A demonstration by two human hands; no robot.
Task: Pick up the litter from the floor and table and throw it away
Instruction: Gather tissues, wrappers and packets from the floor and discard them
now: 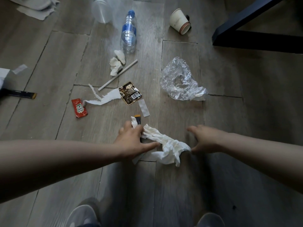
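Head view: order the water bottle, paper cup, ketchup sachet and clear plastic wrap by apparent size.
1. clear plastic wrap
2. water bottle
3. paper cup
4. ketchup sachet
The last two look close; the cup lies farther away.

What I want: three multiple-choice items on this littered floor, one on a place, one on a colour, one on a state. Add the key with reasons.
1. The clear plastic water bottle lies: A. between the shoes B. beyond the white paper straw C. under the table
2. The flat ketchup sachet is: A. green B. red C. blue
3. The left hand: A. grips the long crumpled white tissue B. lies flat, empty C. grips the sachet
Key: 1 B, it lies farther off than the straw; 2 B, its wrapper is red; 3 A, it is curled round the tissue.
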